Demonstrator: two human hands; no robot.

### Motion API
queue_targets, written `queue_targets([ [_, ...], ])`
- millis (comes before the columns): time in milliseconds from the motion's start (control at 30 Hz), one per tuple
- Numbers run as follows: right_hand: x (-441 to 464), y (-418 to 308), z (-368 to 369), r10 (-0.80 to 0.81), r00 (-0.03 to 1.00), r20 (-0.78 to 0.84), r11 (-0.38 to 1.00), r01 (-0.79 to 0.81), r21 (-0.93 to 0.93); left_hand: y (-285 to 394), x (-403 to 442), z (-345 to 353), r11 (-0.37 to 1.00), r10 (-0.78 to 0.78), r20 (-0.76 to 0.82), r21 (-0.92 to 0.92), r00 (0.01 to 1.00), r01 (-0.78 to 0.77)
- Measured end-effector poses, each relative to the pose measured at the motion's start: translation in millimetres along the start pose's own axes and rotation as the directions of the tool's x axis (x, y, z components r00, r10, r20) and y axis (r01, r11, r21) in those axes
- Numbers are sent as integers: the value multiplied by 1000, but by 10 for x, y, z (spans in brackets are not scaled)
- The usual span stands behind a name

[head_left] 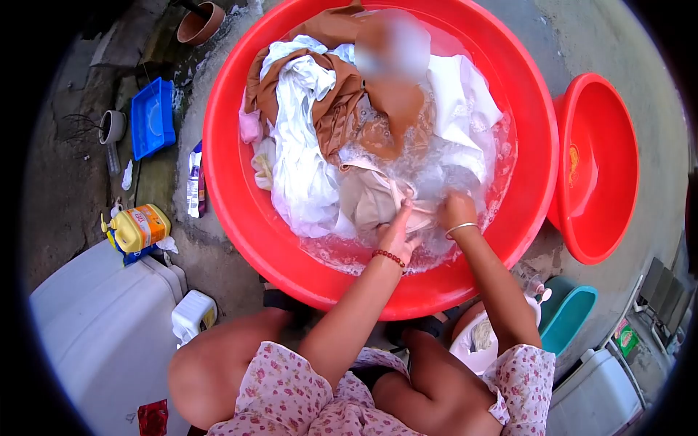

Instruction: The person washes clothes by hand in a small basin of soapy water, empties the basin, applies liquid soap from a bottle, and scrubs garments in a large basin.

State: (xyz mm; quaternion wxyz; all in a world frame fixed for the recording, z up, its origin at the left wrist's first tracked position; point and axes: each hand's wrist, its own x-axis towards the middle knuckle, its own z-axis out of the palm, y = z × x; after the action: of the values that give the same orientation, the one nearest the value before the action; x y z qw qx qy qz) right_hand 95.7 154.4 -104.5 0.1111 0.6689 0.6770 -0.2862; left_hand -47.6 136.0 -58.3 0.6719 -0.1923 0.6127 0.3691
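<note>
A large red tub (233, 211) holds soapy water and wet laundry. My left hand (396, 234), with a beaded bracelet at its wrist, lies against a beige garment (369, 196), fingers stretched and thumb apart. To its right, my right hand (456, 209) is closed on the same garment's light edge at the water; its fingertips are partly hidden. Left of the beige garment bunches a white cloth (302, 145). Brown fabric (338, 120) spreads behind it, and another white cloth (456, 94) floats at the right.
A smaller red basin (600, 167) leans beside the tub at the right. A teal basin (571, 312) and a pink bucket (472, 360) stand near my right arm. On the left are a yellow jug (142, 227), a blue tray (153, 116), a white bottle (195, 316) and a purple packet (195, 182).
</note>
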Motion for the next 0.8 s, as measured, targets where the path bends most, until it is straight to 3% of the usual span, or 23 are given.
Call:
queue_targets([
  [67,-225,-262,-348,54,953,-298,906,78,415,5,-87,8,943,-310,198,-59,930,327],
  [100,-424,-457,-541,-34,935,-352,916,170,363,-115,82,-109,924,-270,459,-124,846,362],
  [133,-638,-652,-707,-128,908,-399,917,262,301,-105,66,-80,920,-274,466,-127,842,370],
  [167,-854,-788,-803,-215,878,-428,888,359,289,-74,40,-53,869,-353,505,-135,788,476],
  [233,-1140,-987,-885,-356,785,-508,789,543,287,-59,135,-5,706,-501,593,-140,630,694],
  [267,-1202,-1050,-893,-397,723,-566,723,626,292,-74,99,-25,705,-505,592,-137,628,696],
  [333,-1198,-1070,-845,-393,706,-589,709,640,295,-96,10,-71,791,-301,834,-52,463,609],
  [367,-1197,-1066,-825,-393,692,-606,693,656,300,-186,115,-139,689,-229,949,0,218,724],
  [400,-1165,-1049,-829,-389,692,-607,694,654,301,-328,217,-220,689,-233,948,3,218,725],
  [433,-1092,-1021,-845,-383,699,-604,744,621,247,-513,302,-313,874,-41,950,-117,311,472],
  [467,-1006,-979,-871,-378,704,-602,790,584,187,-669,354,-372,956,170,926,-237,336,171],
  [533,-763,-778,-800,-205,759,-617,909,382,167,-396,-44,-154,952,84,893,-204,442,230],
  [600,-636,-592,-898,-67,818,-572,960,208,185,-205,-490,52,892,-241,623,-161,744,423],
  [633,-611,-466,-893,-66,814,-577,960,210,187,-273,-431,49,911,-209,640,-148,739,386],
  [667,-587,-309,-841,20,885,-465,975,85,203,-315,-380,14,912,-207,642,-147,738,384],
  [700,-560,-166,-795,109,932,-345,979,-41,199,-347,-355,-10,994,-102,524,21,846,106],
  [733,-520,-35,-765,100,932,-349,981,-34,191,-386,-336,-28,963,55,422,217,905,-159],
  [800,-438,55,-786,153,961,-231,834,0,551,-395,-371,-80,926,73,393,316,916,-209],
])
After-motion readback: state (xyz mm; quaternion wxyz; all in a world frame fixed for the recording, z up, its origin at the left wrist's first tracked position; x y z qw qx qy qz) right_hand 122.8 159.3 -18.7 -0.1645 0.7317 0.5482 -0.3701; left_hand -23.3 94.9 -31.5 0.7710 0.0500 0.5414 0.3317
